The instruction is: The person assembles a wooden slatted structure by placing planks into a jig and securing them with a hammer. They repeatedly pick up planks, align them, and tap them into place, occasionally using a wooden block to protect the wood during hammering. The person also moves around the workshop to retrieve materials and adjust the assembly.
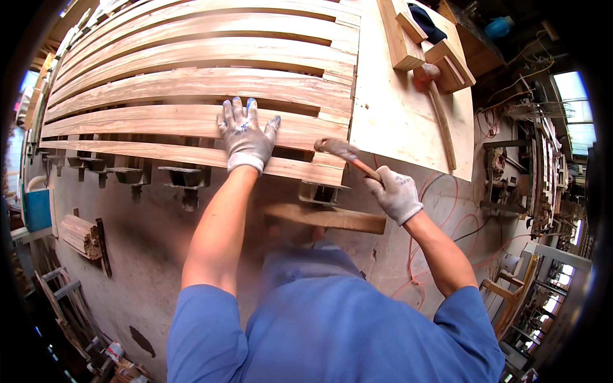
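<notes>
A wide panel of pale wooden slats [172, 86] stretches away to the left, with dark gaps between its boards. My left hand [248, 137], in a grey-white work glove with blue fingertips, lies flat on the slats close to the near edge, fingers spread. In my right hand [397, 193], also gloved, is a hammer [345, 152], its wooden handle gripped in my fist. The hammer's dark metal head is a little blurred and hangs by the panel's near right corner. From this angle I cannot tell whether it touches the wood.
Right of the panel, a plywood sheet [396, 121] carries a mallet [442, 121], wooden blocks [450, 67] and dark cloth [426, 22]. Metal supports [185, 177] stick out below the slats. A wooden board [329, 218] is before my body. Red hoses [415, 262] cross the floor.
</notes>
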Motion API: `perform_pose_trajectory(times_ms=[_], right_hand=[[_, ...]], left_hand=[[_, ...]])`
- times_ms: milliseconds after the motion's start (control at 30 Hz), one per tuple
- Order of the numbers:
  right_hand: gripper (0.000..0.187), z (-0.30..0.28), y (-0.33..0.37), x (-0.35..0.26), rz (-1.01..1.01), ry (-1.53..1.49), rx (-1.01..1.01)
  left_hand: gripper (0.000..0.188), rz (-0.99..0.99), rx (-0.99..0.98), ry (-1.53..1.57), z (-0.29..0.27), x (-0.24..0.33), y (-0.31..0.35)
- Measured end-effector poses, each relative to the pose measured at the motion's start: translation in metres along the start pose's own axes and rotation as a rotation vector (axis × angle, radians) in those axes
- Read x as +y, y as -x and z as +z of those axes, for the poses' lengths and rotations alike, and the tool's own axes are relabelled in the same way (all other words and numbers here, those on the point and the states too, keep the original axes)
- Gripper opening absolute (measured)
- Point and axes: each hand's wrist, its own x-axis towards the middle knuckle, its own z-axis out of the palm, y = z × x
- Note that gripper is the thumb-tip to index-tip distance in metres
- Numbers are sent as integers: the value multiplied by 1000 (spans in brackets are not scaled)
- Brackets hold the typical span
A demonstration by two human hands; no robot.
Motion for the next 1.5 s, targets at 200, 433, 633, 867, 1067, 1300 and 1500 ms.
perform_pose_trajectory(times_ms=[200,433,633,867,1067,1300,1500], right_hand=[[33,-7,5,-1,-7,-136,99],[35,-7,20,13,83,-72,52],[37,-6,14,9,24,-67,85],[34,13,3,12,-26,111,-12],[22,-3,5,-4,-67,-192,150],[31,-1,-5,9,-12,10,42],[33,-24,-7,-1,144,-187,123]], left_hand=[[84,6,16,-5,0,1,1],[84,11,31,-16,2,0,1],[84,6,19,-31,1,0,0],[84,10,15,-34,-2,0,1],[85,-3,-32,-30,-3,0,2],[82,7,17,-8,1,1,1],[84,2,-20,-19,-3,1,1]])
